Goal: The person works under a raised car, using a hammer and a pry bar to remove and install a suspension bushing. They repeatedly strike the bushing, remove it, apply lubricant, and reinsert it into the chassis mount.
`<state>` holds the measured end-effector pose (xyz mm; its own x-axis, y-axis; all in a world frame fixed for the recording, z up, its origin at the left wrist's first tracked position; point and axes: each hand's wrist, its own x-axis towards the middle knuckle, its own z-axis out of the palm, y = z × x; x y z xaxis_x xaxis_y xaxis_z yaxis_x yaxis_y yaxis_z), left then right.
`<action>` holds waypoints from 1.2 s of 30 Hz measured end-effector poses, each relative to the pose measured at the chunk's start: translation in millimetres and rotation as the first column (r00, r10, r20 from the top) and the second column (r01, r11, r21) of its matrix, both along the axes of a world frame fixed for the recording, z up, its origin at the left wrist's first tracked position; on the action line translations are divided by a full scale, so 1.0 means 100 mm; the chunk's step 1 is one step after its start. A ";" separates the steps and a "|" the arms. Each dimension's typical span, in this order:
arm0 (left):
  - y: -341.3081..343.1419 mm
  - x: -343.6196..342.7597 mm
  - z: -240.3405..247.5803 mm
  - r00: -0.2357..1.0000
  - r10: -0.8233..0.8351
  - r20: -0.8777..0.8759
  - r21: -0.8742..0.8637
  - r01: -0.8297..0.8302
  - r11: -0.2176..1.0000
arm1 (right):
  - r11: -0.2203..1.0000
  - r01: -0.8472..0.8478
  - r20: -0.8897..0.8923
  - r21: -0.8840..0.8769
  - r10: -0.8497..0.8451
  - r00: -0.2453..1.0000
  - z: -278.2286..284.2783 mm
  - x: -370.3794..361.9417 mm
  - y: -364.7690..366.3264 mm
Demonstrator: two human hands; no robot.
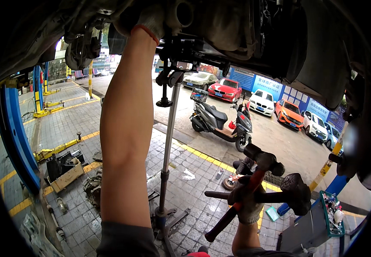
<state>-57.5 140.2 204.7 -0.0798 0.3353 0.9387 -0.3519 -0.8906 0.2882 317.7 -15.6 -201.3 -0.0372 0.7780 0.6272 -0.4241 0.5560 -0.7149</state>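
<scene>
I've a jack pole btwn my arms, partly in the way; scooter & parked cars beyond. Red-handled hammer & blk hammer, both dark-headed, cross low R, gripped in my R hand. L hand is up by veh. underside; can't tell its grip. Count: 2 hammers, 1 scooter, 6 cars.

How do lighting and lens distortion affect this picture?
Head view: the vehicle underside is dark and the gloved left hand shadowed, while the parking area is bright; head view, left: the blue lift post bows; head view, right: a pale patch looks blurred.
</scene>
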 end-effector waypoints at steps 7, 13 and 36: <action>0.19 -0.19 0.04 0.810 0.559 -0.179 0.085 -0.553 0.829 | 0.999 -0.053 -0.058 0.012 0.054 0.997 0.01 -0.06 0.03; 0.05 -0.09 0.02 0.907 0.415 -0.072 0.038 -0.414 0.910 | 0.998 0.000 -0.085 0.066 0.006 0.996 0.10 -0.11 0.25; -1.46 0.74 -3.56 0.645 0.655 -0.395 0.062 -0.692 0.719 | 0.951 -0.037 0.011 0.306 0.035 0.999 1.17 -1.09 0.74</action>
<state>16.4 -5.7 -151.5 0.0213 0.4079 0.9128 0.4831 -0.8035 0.3478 208.4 58.2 -84.3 -0.0661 0.5463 0.8350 -0.4446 0.7330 -0.5148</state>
